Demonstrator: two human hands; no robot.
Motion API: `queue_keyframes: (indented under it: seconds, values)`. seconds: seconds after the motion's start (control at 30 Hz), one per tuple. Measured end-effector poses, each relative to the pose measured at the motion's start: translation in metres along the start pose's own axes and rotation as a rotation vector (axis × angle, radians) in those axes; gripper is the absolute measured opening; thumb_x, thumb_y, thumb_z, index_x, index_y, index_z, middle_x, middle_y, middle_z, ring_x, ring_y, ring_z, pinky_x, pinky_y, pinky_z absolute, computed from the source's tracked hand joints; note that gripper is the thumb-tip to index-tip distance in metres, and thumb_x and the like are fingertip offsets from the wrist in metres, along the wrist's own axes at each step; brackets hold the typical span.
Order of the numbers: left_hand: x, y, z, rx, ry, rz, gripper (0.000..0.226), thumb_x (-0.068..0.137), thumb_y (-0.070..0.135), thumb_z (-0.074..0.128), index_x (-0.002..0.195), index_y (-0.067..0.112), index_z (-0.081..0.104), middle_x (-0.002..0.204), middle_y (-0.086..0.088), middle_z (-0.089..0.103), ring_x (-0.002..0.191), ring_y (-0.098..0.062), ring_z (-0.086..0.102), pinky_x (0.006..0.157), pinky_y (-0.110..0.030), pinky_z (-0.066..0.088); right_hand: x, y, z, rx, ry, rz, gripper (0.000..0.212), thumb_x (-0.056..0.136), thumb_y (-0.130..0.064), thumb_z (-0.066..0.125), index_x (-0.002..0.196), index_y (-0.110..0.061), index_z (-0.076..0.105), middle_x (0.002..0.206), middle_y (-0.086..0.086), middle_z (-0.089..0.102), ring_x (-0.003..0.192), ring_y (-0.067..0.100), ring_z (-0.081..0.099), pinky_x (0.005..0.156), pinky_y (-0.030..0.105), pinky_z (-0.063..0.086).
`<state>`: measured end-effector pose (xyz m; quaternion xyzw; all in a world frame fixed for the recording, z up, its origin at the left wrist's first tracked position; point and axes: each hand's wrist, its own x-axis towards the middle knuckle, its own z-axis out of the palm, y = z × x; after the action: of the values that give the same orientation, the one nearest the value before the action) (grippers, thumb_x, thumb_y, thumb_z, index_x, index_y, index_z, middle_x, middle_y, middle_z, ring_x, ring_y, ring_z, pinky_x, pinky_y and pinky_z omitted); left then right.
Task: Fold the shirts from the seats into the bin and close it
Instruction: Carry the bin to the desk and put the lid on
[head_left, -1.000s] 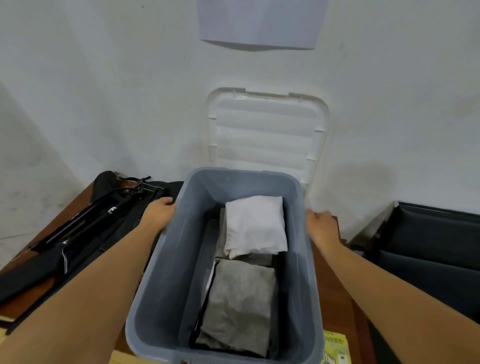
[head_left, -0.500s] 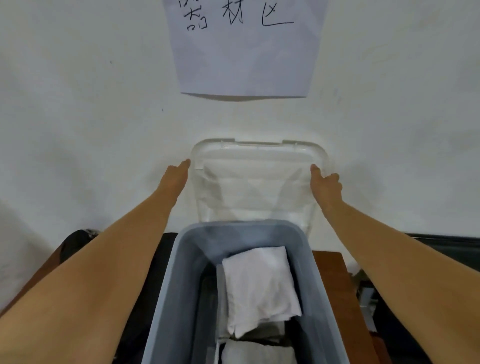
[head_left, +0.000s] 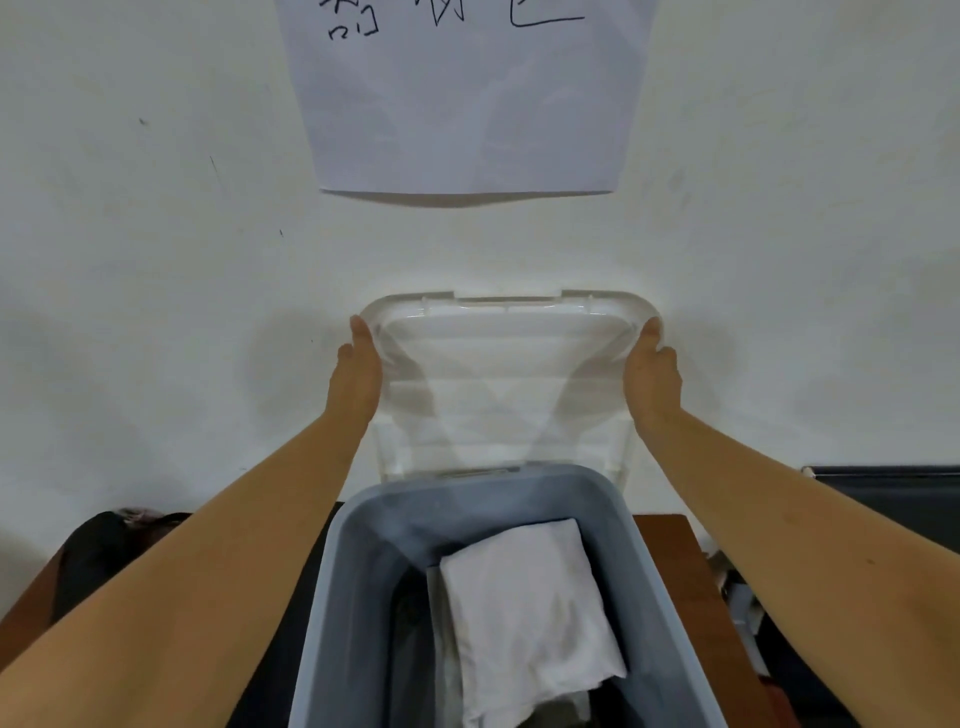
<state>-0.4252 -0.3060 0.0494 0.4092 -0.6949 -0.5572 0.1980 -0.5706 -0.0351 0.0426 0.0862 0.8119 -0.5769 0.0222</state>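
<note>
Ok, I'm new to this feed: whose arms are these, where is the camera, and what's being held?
No machine here: a person works bare-handed, and the single camera sits on their head, looking forward and down. The left hand and right hand each grip a side edge of the clear lid, which stands upright by the wall behind the grey bin. The bin is open, on a brown table, with a folded white shirt inside. A paper sheet hangs on the wall above.

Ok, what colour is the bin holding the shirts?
Grey-blue; the bin shows best in the head view.
</note>
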Motion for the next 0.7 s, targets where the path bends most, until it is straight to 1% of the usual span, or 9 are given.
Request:
queue_keyframes:
  seconds: [0.13,0.2,0.27,0.37,0.5,0.53,0.6,0.67,0.7]
  values:
    - [-0.004,0.002,-0.009,-0.126,-0.033,-0.064,0.096,0.086,0.085,0.013,0.156,0.021,0.031,0.160,-0.009,0.035,0.145,-0.035,0.034,0.119,-0.056,0.028,-0.003,-0.006,-0.001,0.170,-0.016,0.082,0.081,0.098,-0.068,0.010,0.153,-0.013,0.034,0.148,0.015,0.047,0.131,0.035,0.049,0.113,0.048,0.037]
    - [-0.007,0.006,-0.021,-0.178,-0.059,-0.111,0.111,0.072,0.096,0.017,0.154,0.024,0.036,0.157,-0.008,0.040,0.142,-0.036,0.039,0.118,-0.056,0.029,-0.006,-0.007,-0.006,0.248,-0.025,0.120,0.089,0.092,-0.075,0.011,0.149,-0.014,0.042,0.143,0.013,0.053,0.126,0.034,0.053,0.111,0.050,0.040]
    - [-0.009,0.013,-0.035,-0.276,-0.104,-0.187,0.119,0.063,0.100,0.023,0.153,0.023,0.039,0.154,-0.011,0.044,0.141,-0.040,0.040,0.118,-0.058,0.027,-0.016,-0.013,-0.015,0.298,-0.034,0.117,0.088,0.092,-0.076,0.013,0.146,-0.014,0.045,0.139,0.011,0.055,0.123,0.033,0.054,0.109,0.050,0.042]
    - [-0.019,0.027,-0.055,-0.414,-0.176,-0.246,0.105,0.080,0.090,0.030,0.154,0.016,0.036,0.153,-0.017,0.043,0.142,-0.044,0.037,0.117,-0.065,0.020,-0.036,-0.024,-0.028,0.360,-0.042,0.053,0.077,0.098,-0.067,0.017,0.149,-0.014,0.040,0.146,0.011,0.049,0.131,0.032,0.048,0.113,0.048,0.037]
    - [-0.050,0.039,-0.083,-0.473,-0.193,-0.236,0.088,0.085,0.075,0.051,0.151,0.018,0.038,0.150,-0.011,0.043,0.137,-0.040,0.042,0.114,-0.065,0.028,-0.066,-0.032,-0.050,0.500,-0.096,0.087,0.080,0.092,-0.073,0.026,0.152,-0.020,0.036,0.152,0.002,0.042,0.138,0.027,0.041,0.117,0.047,0.031]
    - [-0.058,0.040,-0.091,-0.467,-0.194,-0.205,0.078,0.085,0.066,0.058,0.145,0.020,0.044,0.146,-0.008,0.046,0.132,-0.038,0.048,0.109,-0.063,0.034,-0.072,-0.031,-0.056,0.517,-0.111,0.097,0.079,0.091,-0.072,0.031,0.152,-0.021,0.037,0.150,0.000,0.043,0.136,0.026,0.042,0.116,0.046,0.032]
    - [-0.080,0.042,-0.102,-0.470,-0.193,-0.167,0.044,0.083,0.046,0.063,0.119,0.021,0.057,0.123,-0.006,0.053,0.102,-0.032,0.059,0.094,-0.054,0.047,-0.089,-0.031,-0.067,0.564,-0.144,0.099,0.073,0.089,-0.067,0.040,0.148,-0.023,0.042,0.140,-0.004,0.047,0.128,0.021,0.046,0.111,0.041,0.035]
    - [-0.111,0.046,-0.110,-0.488,-0.156,-0.134,0.012,0.088,0.028,0.055,0.093,0.018,0.055,0.097,-0.006,0.052,0.075,-0.026,0.052,0.078,-0.041,0.050,-0.108,-0.031,-0.080,0.612,-0.171,0.095,0.058,0.089,-0.058,0.044,0.134,-0.023,0.055,0.128,-0.002,0.057,0.120,0.022,0.053,0.103,0.040,0.043]
    - [-0.126,0.047,-0.114,-0.482,-0.124,-0.113,0.009,0.090,0.022,0.051,0.082,0.017,0.051,0.084,-0.004,0.049,0.067,-0.023,0.046,0.067,-0.033,0.049,-0.118,-0.032,-0.088,0.628,-0.187,0.091,0.046,0.091,-0.053,0.045,0.122,-0.022,0.059,0.118,-0.001,0.061,0.113,0.023,0.057,0.097,0.039,0.046]
